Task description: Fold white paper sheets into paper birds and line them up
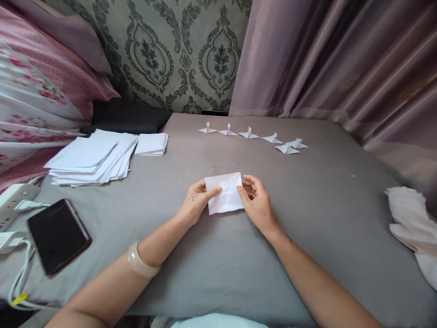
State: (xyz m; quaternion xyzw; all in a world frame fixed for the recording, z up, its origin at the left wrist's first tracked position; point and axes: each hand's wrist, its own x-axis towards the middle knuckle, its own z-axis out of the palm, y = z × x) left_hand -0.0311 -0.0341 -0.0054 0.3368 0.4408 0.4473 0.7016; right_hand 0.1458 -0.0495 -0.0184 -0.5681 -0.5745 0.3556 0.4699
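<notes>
A creased square of white paper (227,197) is held up over the grey-covered table in front of me. My left hand (197,199) pinches its left edge, thumb on the near face and fingers behind. On the opposite edge, my right hand (257,200) grips with the thumb in front, its fingers curled behind the sheet. Crease lines cross near the middle of the paper. Farther back stands a row of several folded paper birds, among them a paper crane (249,133) near the middle and another paper bird (287,149) at the row's right end.
On the left lie a large stack of white paper (90,157) and a smaller stack of paper squares (151,145). Nearer are a tablet-like phone (58,236) and a power strip (15,200) with cables. White cloth (411,223) lies at the right edge.
</notes>
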